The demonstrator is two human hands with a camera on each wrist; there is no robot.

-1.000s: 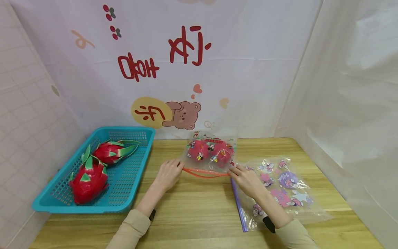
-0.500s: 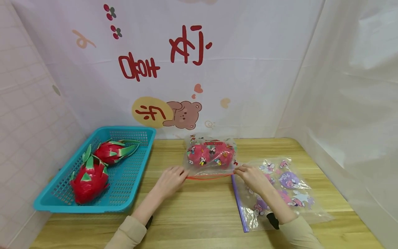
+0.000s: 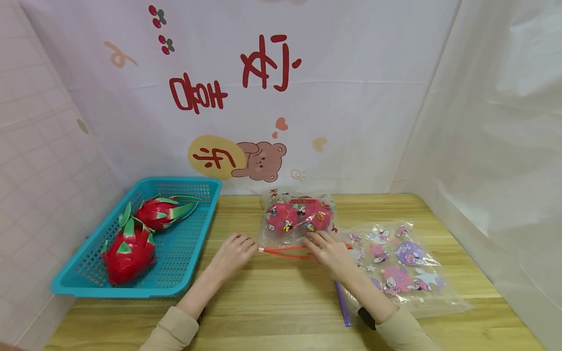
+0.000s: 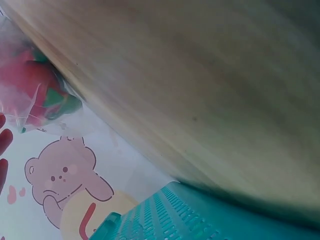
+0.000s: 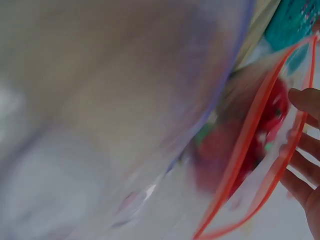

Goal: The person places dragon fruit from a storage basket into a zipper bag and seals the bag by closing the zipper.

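A clear zip bag [image 3: 281,239] with cartoon prints and a red zip lies at the back centre, two red dragon fruits [image 3: 317,215] inside it. Its mouth gapes, the two red strips apart in the right wrist view. My left hand [image 3: 234,252] pinches the bag's left corner, by the white slider [image 3: 261,249]. At the right part of the mouth is my right hand [image 3: 329,253]; its fingers [image 5: 300,162] lie spread along one lip, the thumb apart from them. Only a few left fingertips [image 4: 4,142] show in the left wrist view.
A teal basket [image 3: 199,243] holding two dragon fruits [image 3: 127,253] stands on the left. On the right, a second clear bag [image 3: 439,297] with a purple zip lies flat, partly under the right forearm. A printed cloth wall [image 3: 351,122] rises behind the wooden table [image 3: 272,302].
The bag was drawn slightly toward the front with its mouth taut. Since then, my right hand has left the right corner and moved left along the mouth, which now gapes.
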